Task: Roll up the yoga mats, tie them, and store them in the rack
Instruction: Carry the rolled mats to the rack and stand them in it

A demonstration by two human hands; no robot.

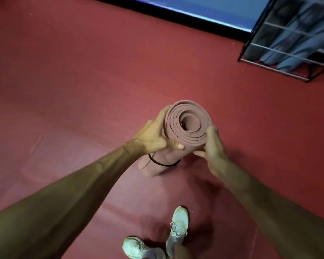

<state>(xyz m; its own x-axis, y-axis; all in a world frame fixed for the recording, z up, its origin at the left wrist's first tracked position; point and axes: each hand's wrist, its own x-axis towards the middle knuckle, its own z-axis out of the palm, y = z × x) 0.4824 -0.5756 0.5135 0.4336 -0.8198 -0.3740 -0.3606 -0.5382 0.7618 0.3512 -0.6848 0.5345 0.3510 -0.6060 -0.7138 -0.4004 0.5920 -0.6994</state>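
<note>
Rolled mat held upright between both hands, above the red floor.

The dusty-pink foam mat (190, 121) is wound into a tight cylinder, its top end a spiral of thick, soft layers around a hollow core, and it stands on end in front of the person. A thin black band (157, 162) loops around it lower down. The left hand (153, 136) grips the roll's left side, thumb pressed across the front. The right hand (213, 148) holds the right side, fingers curved over the rim. Smooth red floor (82, 71) lies all around, with pale laced shoes (180, 221) below. Well apart, at the far right, a black wire-frame rack (281, 71) holds grey-blue rolled mats (288, 45) leaning together.
</note>
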